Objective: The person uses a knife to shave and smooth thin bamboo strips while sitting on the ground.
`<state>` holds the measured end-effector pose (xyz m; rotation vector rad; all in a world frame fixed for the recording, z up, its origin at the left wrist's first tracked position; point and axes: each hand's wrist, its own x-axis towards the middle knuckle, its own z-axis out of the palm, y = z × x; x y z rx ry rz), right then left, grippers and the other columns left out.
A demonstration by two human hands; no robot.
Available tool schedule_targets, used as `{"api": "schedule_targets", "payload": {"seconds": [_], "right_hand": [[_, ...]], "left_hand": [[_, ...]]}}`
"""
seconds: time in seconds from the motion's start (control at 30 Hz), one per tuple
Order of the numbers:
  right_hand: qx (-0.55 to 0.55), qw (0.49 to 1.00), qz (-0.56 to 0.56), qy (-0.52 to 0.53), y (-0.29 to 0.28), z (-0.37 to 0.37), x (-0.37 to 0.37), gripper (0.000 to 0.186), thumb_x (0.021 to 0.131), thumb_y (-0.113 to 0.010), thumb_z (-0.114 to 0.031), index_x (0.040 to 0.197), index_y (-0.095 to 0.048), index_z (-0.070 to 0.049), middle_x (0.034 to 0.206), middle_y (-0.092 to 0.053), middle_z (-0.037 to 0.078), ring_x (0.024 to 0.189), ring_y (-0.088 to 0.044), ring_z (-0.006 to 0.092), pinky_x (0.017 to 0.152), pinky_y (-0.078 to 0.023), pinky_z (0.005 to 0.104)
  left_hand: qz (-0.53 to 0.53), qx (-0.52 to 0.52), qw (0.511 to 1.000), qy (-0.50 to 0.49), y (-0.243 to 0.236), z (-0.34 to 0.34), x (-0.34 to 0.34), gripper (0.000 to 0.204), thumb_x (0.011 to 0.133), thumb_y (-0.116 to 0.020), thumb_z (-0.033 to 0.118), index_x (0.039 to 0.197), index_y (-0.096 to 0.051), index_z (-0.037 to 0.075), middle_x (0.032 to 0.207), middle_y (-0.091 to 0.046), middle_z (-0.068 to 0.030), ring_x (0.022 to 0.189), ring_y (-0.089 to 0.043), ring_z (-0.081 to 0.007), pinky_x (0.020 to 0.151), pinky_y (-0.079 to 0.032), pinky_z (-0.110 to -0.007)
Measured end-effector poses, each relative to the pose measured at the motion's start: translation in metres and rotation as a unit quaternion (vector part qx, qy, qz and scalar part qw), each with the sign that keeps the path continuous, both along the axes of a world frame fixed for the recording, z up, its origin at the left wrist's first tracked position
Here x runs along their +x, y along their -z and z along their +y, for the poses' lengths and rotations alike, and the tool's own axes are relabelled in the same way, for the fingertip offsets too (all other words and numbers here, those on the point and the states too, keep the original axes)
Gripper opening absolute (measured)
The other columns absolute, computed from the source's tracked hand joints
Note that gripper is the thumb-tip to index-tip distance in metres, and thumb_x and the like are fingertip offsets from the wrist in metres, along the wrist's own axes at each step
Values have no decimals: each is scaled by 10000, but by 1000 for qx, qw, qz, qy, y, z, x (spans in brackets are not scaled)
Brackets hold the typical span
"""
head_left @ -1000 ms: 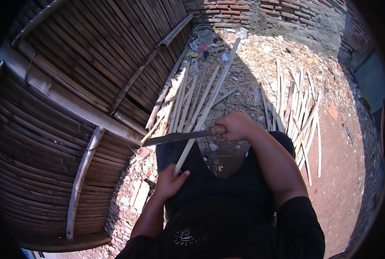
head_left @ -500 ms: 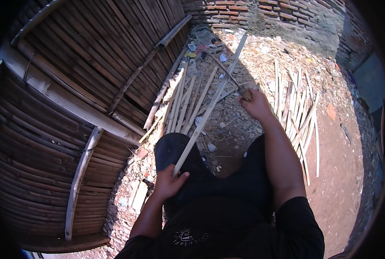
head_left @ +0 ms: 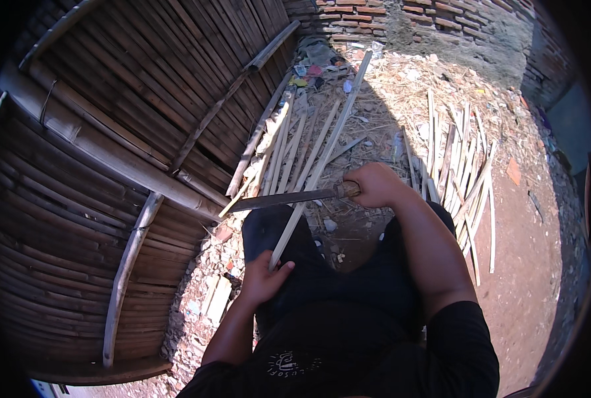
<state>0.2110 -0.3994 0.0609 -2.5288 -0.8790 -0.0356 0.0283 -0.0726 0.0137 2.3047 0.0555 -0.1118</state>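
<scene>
Close to my left thigh, my left hand (head_left: 263,278) is closed around the near end of a long pale bamboo strip (head_left: 325,154). The strip slants up and away to the right, its far end over the littered ground. My right hand (head_left: 373,186) grips the wooden handle of a machete (head_left: 285,198). The blade points left and crosses over the strip above my left knee; whether it touches the strip I cannot tell. My right fingers wrap the handle and are partly hidden.
Several bamboo strips (head_left: 289,149) lie beyond my left knee. Another pile of strips (head_left: 464,166) is on the ground at the right. A bamboo-slat wall (head_left: 156,73) rises on the left, and a brick wall (head_left: 361,23) stands at the back. Scattered rubbish (head_left: 308,73) lies near their corner.
The machete has swung from pointing away to lying crosswise, tip to the left. My right hand has come nearer and slightly left. My left hand and the bamboo strip have barely moved.
</scene>
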Motion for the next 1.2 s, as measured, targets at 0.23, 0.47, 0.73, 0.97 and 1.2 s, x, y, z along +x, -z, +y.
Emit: {"api": "schedule_targets", "payload": {"seconds": [0.23,0.47,0.73,0.97,1.2], "right_hand": [[130,940,29,313,-2,-47,26,332,831,-770,-303,1078,-737,-84,963,-733,207,955,-696,414,846,-541,502],[77,984,66,149,-12,-19,10,362,812,-766,-285,1113,-725,-89,921,-728,220,928,-702,415,839,-552,504],[-39,998,-28,-37,-4,21,-9,289,719,-753,-247,972,-703,-117,824,-706,175,839,-698,397,750,-543,525],[96,977,28,187,0,-18,18,284,825,-751,-300,994,-707,-76,890,-720,204,892,-693,417,792,-538,510],[286,926,123,213,19,-8,19,394,882,-802,-384,1038,-725,-31,808,-708,115,772,-691,237,751,-534,399]], "left_hand": [[2,25,1000,14,-7,-5,1,449,870,-830,403,865,-607,14,658,-622,-101,599,-638,-217,584,-498,-365],[-19,-7,1000,3,-1,-1,-1,435,874,-829,395,864,-603,23,656,-612,-80,593,-614,-178,577,-487,-348],[-13,4,1000,-12,-5,-1,-3,416,874,-836,377,880,-612,26,656,-599,-58,599,-590,-146,575,-478,-330],[-18,-2,1000,1,-5,-2,-2,424,870,-836,383,882,-615,22,655,-605,-64,595,-596,-149,576,-484,-335],[-11,51,999,8,-12,-10,-3,456,861,-827,429,888,-611,28,621,-598,-76,558,-625,-208,551,-489,-363]]}}
